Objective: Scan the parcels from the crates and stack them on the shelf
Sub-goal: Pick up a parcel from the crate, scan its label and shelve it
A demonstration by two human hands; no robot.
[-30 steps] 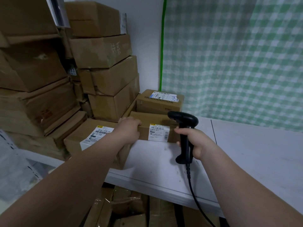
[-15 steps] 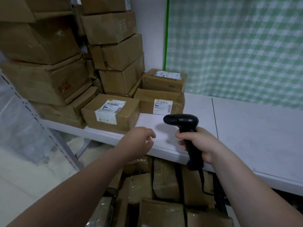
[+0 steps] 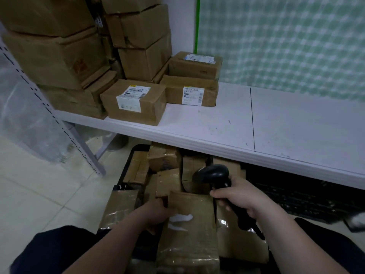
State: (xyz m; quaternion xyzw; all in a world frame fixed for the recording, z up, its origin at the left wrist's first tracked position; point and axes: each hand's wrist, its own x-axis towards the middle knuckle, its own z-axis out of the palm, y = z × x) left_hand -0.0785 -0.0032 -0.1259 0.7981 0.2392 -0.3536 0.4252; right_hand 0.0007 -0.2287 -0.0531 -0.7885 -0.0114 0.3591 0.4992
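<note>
Head view: your left hand (image 3: 158,211) grips parcel (image 3: 189,230) at its left edge; right hand (image 3: 240,198) wrapped round scanner (image 3: 214,176). Parcel beside scanner looks stiff, light, tape slick; hold by cardboard edges.

Below the white shelf (image 3: 217,133), a black crate (image 3: 126,175) holds taped brown parcels. The left hand (image 3: 158,211) grips the left edge of the nearest parcel (image 3: 189,230); the right hand (image 3: 239,198), just right of it, clasps a black scanner (image 3: 215,175).
</note>
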